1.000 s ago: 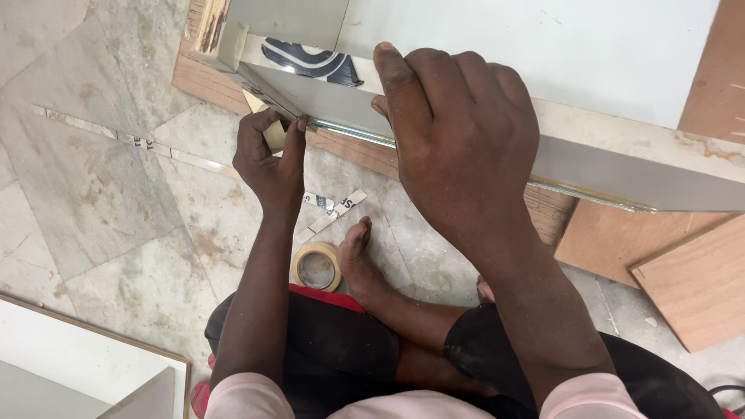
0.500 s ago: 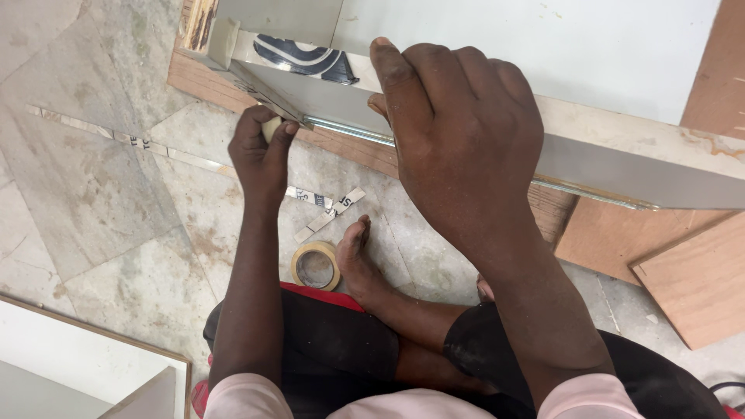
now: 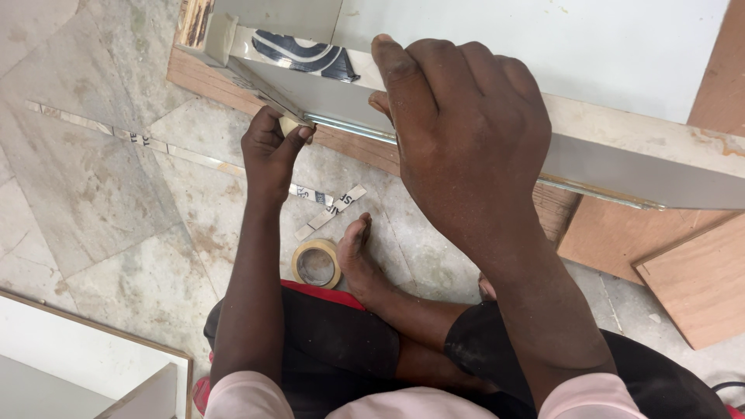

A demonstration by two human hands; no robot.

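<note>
1. The edge strip [image 3: 299,124] runs along the white panel [image 3: 543,70], right at the left hand's fingertips.
2. The left hand [image 3: 272,151] pinches the strip's loose end; peeling goes best slow and low along the edge.
3. The right hand [image 3: 466,140] lies spread, pressing the panel steady.
4. Below the left wrist lie a tape roll [image 3: 316,264] and strip scraps [image 3: 330,209] on the floor.

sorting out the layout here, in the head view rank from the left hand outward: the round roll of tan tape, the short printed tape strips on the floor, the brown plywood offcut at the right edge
1. The short printed tape strips, on the marble floor just below and right of the left hand.
2. The round roll of tan tape, lower down beside the bare foot.
3. The brown plywood offcut, far off at the right edge.
</note>
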